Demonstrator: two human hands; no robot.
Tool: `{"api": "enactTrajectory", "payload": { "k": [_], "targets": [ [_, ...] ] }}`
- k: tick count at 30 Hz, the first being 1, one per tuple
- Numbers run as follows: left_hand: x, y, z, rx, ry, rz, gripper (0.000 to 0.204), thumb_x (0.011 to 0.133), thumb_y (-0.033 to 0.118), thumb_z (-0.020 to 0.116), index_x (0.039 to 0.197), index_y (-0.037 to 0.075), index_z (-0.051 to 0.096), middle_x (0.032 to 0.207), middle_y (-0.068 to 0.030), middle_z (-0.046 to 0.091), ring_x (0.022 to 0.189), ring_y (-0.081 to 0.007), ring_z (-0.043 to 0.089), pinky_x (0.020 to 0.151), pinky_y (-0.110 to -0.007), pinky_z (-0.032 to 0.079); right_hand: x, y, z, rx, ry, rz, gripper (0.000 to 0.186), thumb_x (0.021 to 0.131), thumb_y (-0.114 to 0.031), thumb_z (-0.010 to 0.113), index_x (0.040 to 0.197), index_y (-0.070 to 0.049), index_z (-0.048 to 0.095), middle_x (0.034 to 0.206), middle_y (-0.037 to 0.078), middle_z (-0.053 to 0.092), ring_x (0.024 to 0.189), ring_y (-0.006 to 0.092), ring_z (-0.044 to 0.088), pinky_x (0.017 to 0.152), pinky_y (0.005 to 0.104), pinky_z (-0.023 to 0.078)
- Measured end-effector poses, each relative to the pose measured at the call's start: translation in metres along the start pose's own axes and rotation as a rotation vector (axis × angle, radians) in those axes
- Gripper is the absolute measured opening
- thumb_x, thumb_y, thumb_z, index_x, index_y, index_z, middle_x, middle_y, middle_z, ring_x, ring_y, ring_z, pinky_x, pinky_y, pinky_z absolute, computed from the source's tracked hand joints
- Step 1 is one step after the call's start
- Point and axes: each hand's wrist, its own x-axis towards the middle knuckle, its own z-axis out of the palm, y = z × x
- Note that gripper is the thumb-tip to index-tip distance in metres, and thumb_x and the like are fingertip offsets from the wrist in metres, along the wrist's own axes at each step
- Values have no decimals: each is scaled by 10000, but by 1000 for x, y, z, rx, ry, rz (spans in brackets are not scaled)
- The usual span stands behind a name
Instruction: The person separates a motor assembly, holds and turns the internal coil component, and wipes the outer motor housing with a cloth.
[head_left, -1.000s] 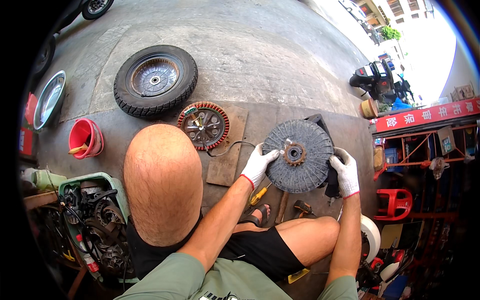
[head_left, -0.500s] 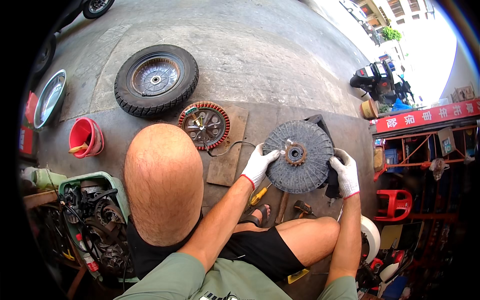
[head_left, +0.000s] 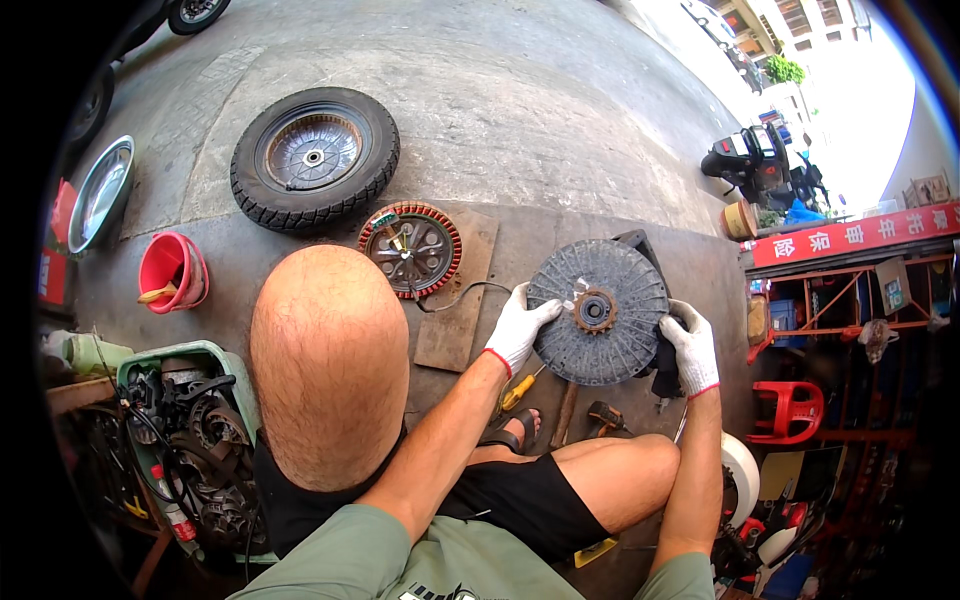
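Observation:
Both my hands wear white knitted gloves with red cuffs. Between them is a round dark grey, ribbed hub motor cover (head_left: 625,345), with a rusty toothed ring around a bearing at its centre. My left hand (head_left: 520,328) grips its left edge, thumb on the face. Opposite, my right hand (head_left: 690,346) has its thumb at the right edge, its other fingers partly hidden. A black block-like object (head_left: 645,250) shows behind the cover. Below lie a yellow-handled screwdriver (head_left: 518,393), a wooden-handled hammer (head_left: 565,415), its head hidden, and a dark tool (head_left: 606,415).
A copper-wound stator (head_left: 430,262) rests partly on a wooden board (head_left: 445,340), its cable trailing right. Beyond lies a tyred wheel (head_left: 375,185). At left are a red bucket (head_left: 195,275), metal basin (head_left: 122,190) and green crate (head_left: 235,370) of parts. A red stool (head_left: 790,400) stands right.
The motor cover has shifted very slightly to the right between my hands. Both hands keep nearly the same place and grip.

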Motion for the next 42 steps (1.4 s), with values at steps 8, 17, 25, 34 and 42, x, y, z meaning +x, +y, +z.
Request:
{"api": "enactTrajectory", "payload": {
  "k": [8,17,25,34,42],
  "targets": [
    [-3,5,4,-5,28,19,729,845,51,740,1432,-102,335,1295,-201,571,1159,-240,588,1032,-356,478,0,0,0,-4,13,-26,406,868,-65,656,1243,84,609,1086,100,683,952,147,621,903,289,496],
    [-5,9,3,-45,-2,37,713,839,20,742,1435,-68,361,1315,-172,572,1178,-225,579,1043,-349,462,-4,-10,3,25,52,-59,389,864,-34,659,1235,76,619,1094,99,685,970,144,627,906,290,501],
    [-4,10,4,-69,-30,65,677,833,-22,730,1419,-37,391,1297,-134,584,1170,-201,572,1048,-342,447,-6,-10,1,48,63,-99,381,854,-21,667,1222,69,630,1084,93,688,972,141,626,908,290,500],
    [-7,15,9,-31,-50,136,584,834,-42,704,1360,-17,452,1241,-99,608,1127,-178,578,1032,-324,440,-6,-10,0,57,56,-109,361,837,-9,663,1189,69,641,1069,85,690,973,141,627,915,289,496],
    [-6,15,8,-39,-35,103,611,835,-43,709,1379,-26,429,1245,-110,603,1123,-180,581,1022,-321,454,-6,-13,2,61,52,-87,362,836,-10,662,1189,69,641,1066,88,691,971,139,626,916,288,496]
  ]
}}
